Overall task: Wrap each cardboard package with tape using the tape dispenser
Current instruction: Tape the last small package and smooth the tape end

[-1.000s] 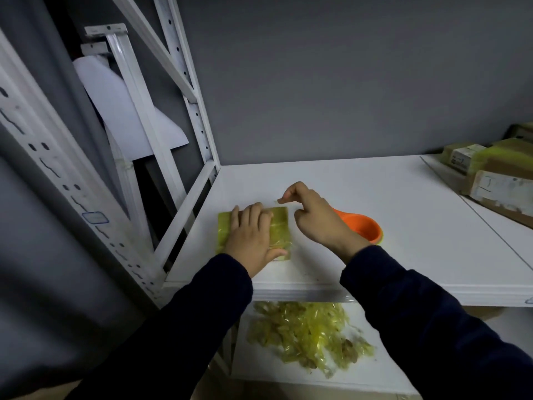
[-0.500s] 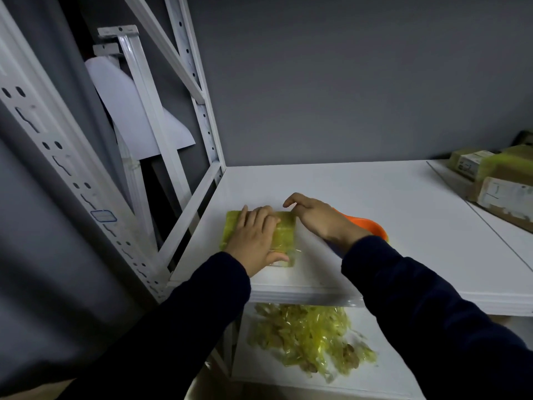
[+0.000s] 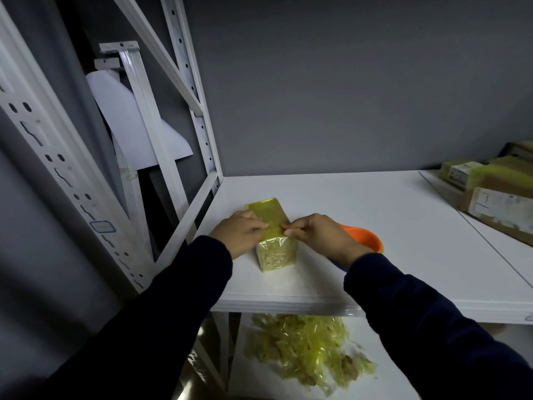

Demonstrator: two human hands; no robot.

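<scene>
Left hand [image 3: 239, 232] grips the upright taped package [image 3: 276, 256]; right hand [image 3: 320, 235] pinches its tape [image 3: 273, 219]; tugging toward three o'clock could topple it.

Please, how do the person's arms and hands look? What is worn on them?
Both arms wear long, plain, dark navy sleeves: the left sleeve and the right sleeve end at the wrists. The left hand and the right hand are bare: no gloves, and no ring or watch shows.
</scene>
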